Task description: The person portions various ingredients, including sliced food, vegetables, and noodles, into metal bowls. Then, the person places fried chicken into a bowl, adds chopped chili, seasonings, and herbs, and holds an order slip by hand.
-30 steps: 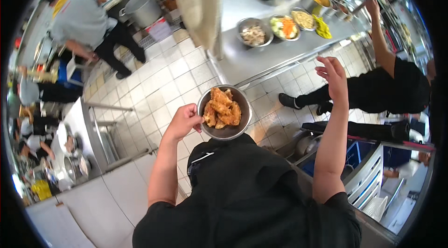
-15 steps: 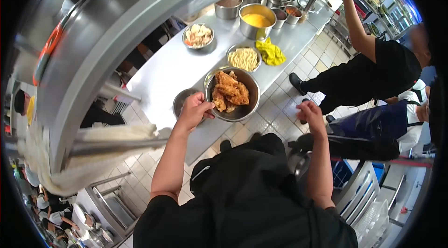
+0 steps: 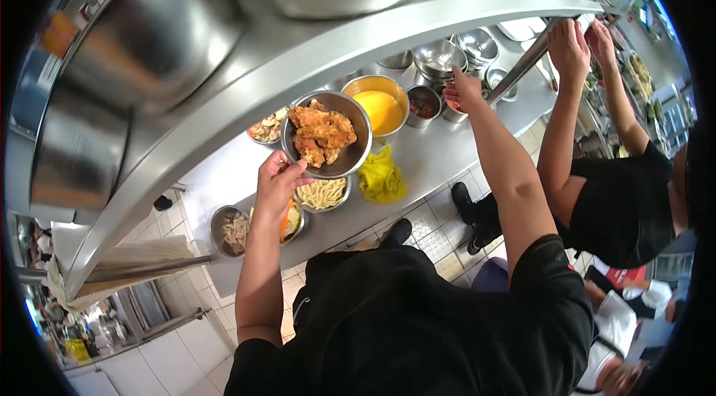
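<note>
My left hand (image 3: 280, 181) grips the near rim of a steel bowl (image 3: 363, 139), thumb at the edge, and holds it up over the counter. Several pieces of golden-brown fried chicken (image 3: 322, 133) lie in it. Below the bowl stands a smaller bowl of pale noodle-like strips (image 3: 322, 193). My right hand (image 3: 465, 90) stretches out to the far right, empty as far as I can see, fingers extended at the stacked steel bowls (image 3: 440, 59). It partly covers a small steel pot (image 3: 450, 114); whether the fingertips touch anything is unclear.
A pot of yellow liquid (image 3: 378, 109) and a small pot with dark red contents (image 3: 423, 110) stand beyond a crumpled yellow cloth (image 3: 381, 176). Pale meat pieces (image 3: 232, 232) fill a bowl at left. A metal shelf (image 3: 313, 44) overhangs the counter. A co-worker's arms (image 3: 563, 109) reach in at right.
My left hand has taken hold of the chicken bowl and lifted it forward and left. My right hand has swung from near my body up over the counter to the stacked bowls.
</note>
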The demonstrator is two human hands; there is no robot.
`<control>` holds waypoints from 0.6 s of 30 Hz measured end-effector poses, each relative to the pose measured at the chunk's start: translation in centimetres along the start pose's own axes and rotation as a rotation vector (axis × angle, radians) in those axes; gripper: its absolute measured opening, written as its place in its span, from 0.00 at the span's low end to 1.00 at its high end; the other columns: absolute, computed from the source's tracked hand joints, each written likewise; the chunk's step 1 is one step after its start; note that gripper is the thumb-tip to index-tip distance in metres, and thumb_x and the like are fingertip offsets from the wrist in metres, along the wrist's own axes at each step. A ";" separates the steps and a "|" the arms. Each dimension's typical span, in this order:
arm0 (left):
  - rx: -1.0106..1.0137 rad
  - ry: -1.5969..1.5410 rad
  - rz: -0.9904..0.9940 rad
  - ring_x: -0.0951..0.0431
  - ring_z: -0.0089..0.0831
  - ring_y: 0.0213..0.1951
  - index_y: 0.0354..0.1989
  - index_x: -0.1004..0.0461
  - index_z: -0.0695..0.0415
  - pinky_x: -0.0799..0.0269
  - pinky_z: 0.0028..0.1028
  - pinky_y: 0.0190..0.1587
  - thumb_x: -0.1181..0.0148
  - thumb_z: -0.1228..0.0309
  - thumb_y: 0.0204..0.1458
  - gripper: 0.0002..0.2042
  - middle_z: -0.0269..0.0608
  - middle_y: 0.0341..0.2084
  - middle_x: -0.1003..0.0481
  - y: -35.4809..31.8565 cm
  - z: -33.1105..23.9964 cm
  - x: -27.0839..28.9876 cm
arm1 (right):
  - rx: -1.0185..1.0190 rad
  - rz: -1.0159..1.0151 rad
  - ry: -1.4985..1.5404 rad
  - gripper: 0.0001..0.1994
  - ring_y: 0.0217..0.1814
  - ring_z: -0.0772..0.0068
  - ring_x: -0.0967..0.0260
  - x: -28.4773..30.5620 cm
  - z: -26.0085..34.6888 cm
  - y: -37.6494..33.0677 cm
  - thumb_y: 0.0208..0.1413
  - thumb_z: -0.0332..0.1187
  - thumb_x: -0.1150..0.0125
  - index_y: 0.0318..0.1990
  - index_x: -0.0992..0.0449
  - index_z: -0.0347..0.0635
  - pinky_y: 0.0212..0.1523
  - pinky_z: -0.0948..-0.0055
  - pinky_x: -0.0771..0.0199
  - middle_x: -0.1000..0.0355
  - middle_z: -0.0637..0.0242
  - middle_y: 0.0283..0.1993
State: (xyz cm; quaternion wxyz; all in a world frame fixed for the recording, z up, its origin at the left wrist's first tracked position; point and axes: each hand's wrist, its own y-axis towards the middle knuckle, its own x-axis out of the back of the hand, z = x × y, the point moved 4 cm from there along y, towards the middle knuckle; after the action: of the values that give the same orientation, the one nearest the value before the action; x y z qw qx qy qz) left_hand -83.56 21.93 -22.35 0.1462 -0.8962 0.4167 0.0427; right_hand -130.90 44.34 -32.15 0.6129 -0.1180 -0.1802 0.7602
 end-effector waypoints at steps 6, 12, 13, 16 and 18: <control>-0.026 -0.099 0.048 0.22 0.25 0.36 0.37 0.27 0.57 0.16 0.32 0.41 0.37 0.77 0.60 0.04 0.36 0.33 0.26 8.5 -0.3 -9.4 | -0.022 0.037 -0.133 0.20 0.30 0.58 0.19 1.7 2.0 7.2 0.63 0.39 0.40 0.47 0.28 0.23 0.28 0.61 0.15 0.21 0.51 0.34; -0.147 0.156 0.047 0.24 0.20 0.34 0.32 0.32 0.55 0.17 0.30 0.39 0.36 0.76 0.60 0.09 0.33 0.30 0.27 15.9 -0.6 -15.7 | 0.438 0.011 -0.769 0.22 0.36 0.44 0.18 4.5 5.0 2.0 0.56 0.43 0.38 0.33 0.20 0.23 0.44 0.54 0.20 0.23 0.33 0.34; -0.225 0.382 0.051 0.23 0.19 0.34 0.31 0.33 0.55 0.17 0.29 0.38 0.36 0.75 0.61 0.10 0.32 0.30 0.28 17.5 -0.2 -16.0 | 0.493 0.058 -0.863 0.21 0.31 0.50 0.18 4.3 6.0 -0.7 0.59 0.41 0.40 0.37 0.21 0.23 0.35 0.56 0.17 0.21 0.40 0.31; -0.471 0.648 0.123 0.24 0.19 0.33 0.31 0.32 0.57 0.21 0.28 0.35 0.37 0.73 0.61 0.10 0.30 0.26 0.30 21.2 0.4 -17.9 | 0.082 0.244 -0.517 0.18 0.24 0.60 0.20 4.4 6.1 -5.4 0.62 0.38 0.43 0.40 0.22 0.24 0.25 0.64 0.17 0.21 0.49 0.27; -0.656 0.863 0.146 0.22 0.29 0.32 0.33 0.32 0.61 0.26 0.33 0.34 0.36 0.74 0.59 0.10 0.36 0.20 0.30 21.6 0.2 -19.5 | 0.053 0.380 -0.442 0.16 0.18 0.65 0.24 4.6 6.0 -6.4 0.65 0.34 0.47 0.40 0.27 0.22 0.20 0.70 0.18 0.24 0.53 0.23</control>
State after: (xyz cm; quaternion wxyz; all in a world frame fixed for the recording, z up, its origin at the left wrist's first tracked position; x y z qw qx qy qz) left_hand -112.64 23.15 -23.59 -0.3285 -0.7996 0.4649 -0.1912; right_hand -128.60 49.19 -23.88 0.4082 0.0351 -0.2642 0.8731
